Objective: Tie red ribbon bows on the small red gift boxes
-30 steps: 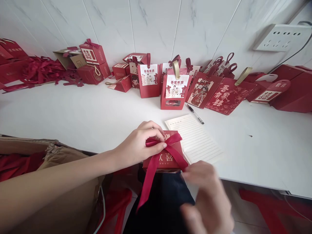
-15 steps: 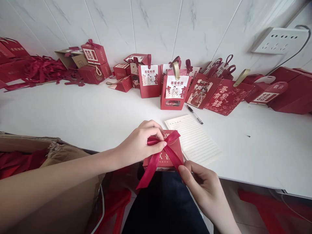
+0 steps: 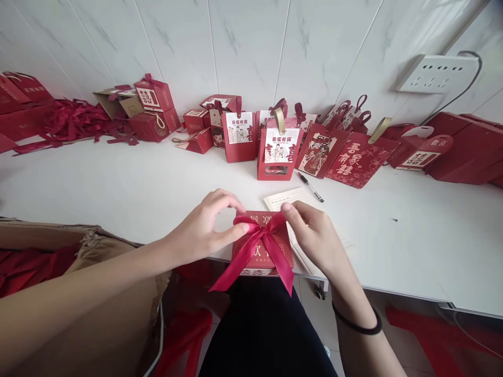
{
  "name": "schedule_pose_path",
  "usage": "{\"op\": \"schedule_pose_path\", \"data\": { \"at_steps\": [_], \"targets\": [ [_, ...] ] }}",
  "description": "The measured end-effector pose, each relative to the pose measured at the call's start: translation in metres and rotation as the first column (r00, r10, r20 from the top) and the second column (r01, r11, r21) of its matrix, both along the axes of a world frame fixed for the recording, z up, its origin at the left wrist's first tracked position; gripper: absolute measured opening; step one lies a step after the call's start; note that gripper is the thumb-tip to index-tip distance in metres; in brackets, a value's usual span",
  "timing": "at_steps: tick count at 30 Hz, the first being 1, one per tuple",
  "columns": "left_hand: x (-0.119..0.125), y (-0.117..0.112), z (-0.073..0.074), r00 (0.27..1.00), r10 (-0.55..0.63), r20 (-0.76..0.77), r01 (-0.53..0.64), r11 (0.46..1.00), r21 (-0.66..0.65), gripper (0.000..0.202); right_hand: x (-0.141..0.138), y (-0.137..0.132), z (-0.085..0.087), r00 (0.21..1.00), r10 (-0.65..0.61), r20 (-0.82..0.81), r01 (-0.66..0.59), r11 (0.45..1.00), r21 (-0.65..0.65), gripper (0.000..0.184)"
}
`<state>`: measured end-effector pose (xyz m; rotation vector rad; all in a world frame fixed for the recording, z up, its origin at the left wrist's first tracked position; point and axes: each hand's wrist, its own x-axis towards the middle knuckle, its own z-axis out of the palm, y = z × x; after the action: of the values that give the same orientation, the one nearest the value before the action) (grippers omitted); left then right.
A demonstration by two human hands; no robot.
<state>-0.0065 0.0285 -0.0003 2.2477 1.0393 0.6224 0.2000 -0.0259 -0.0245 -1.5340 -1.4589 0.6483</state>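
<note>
A small red gift box (image 3: 261,256) with gold characters is at the table's front edge, above my dark-clad legs. A crimson ribbon bow (image 3: 264,230) is tied on its top, and two tails hang over the front. My left hand (image 3: 212,225) is at the box's left side, thumb touching the left loop and fingers curved apart from it near the back corner. At the right loop, my right hand (image 3: 310,230) has its thumb and forefinger closed on the ribbon. Its other fingers are curled and partly hidden.
Behind the box lie a lined notebook (image 3: 288,196) and a black pen (image 3: 310,187). Red gift bags (image 3: 277,152) and boxes line the tiled wall, with heaped ribbons (image 3: 76,120) at left. A cardboard carton (image 3: 118,267) stands left; a power strip (image 3: 437,73) is on the wall.
My right hand has let go of the right ribbon tail and moved up to the right loop. My left hand has left the knot, moved left and opened its fingers. The bow now lies spread.
</note>
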Motion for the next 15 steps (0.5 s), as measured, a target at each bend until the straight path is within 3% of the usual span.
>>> {"op": "schedule_pose_path", "data": {
  "at_steps": [4, 8, 12, 15],
  "targets": [
    [0.001, -0.011, -0.003, 0.992, 0.123, -0.040, -0.128, 0.979, -0.157, 0.028, -0.007, 0.001, -0.007, 0.985, 0.044, -0.168, -0.049, 0.999, -0.025, 0.039],
    [0.011, -0.026, -0.012, 0.973, 0.225, 0.041, -0.200, 0.924, -0.326, 0.033, -0.015, -0.014, -0.018, 0.941, -0.066, -0.331, 0.078, 0.997, 0.022, 0.038],
    [0.021, -0.037, -0.026, 0.933, 0.346, 0.098, -0.293, 0.889, -0.352, 0.031, -0.024, -0.023, -0.025, 0.896, -0.184, -0.404, 0.216, 0.976, 0.036, 0.039],
    [0.025, -0.041, -0.033, 0.926, 0.358, 0.121, -0.296, 0.886, -0.356, 0.029, -0.026, -0.024, -0.030, 0.851, -0.213, -0.480, 0.263, 0.964, 0.038, 0.039]
  ]
}}
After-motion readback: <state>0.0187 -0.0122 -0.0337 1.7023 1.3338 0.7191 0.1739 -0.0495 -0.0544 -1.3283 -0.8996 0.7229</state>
